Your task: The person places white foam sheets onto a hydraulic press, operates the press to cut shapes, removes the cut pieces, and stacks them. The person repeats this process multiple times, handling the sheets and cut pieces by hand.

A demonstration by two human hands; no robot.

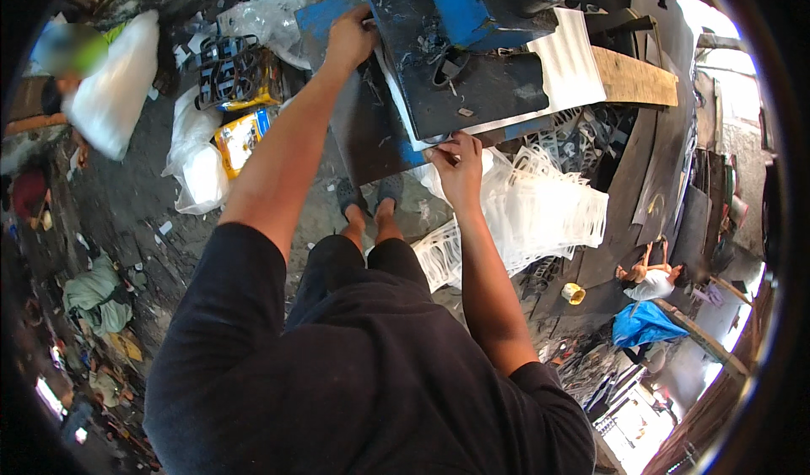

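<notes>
Prob. lining up white sheet [578,63] under black sheet [477,95], R hand [456,161] pinching its near corner, L hand [349,40] at far edge (can't tell if gripping); next needs edges flush.

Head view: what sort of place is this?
Probably a small workshop for cutting sheet material: there's what looks like a blue machine, a heap of white cut-out sheets and a stuffed white bag.

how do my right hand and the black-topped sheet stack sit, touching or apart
Touching. The head view shows the fingertips of the right hand meeting the near edge of the black-topped sheet stack, by its left corner.
</notes>
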